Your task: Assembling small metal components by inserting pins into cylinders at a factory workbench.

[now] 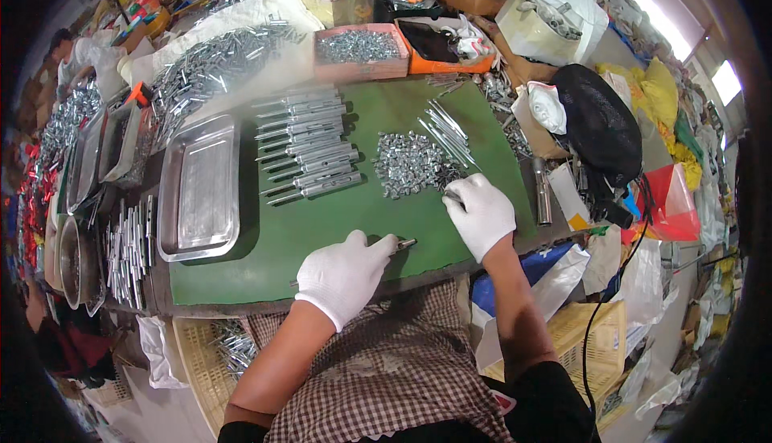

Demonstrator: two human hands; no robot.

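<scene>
My left hand (344, 274), in a white glove, is closed round a thin metal rod (407, 244) near the front of the green mat (273, 264). The rod's tip sticks out past the thumb side; the palm hides its middle. My right hand (484, 213), also gloved, has its fingers pinched together at the near right edge of a pile of small silvery metal pieces (412, 162). What lies between those fingertips is too small to make out. Left of the pile is a row of metal tubes with thin rods (318, 141) sticking out. Several loose thin rods (450, 133) rest beyond the pile.
A shallow steel tray (169, 226) stands at the mat's left, beside loose rods (129, 254). Behind are a pink bin of small parts (362, 45) and an orange bin (446, 63). A black mesh bag (595, 121) and a metal cylinder (542, 194) lie right. Yellow crates (599, 338) stand below.
</scene>
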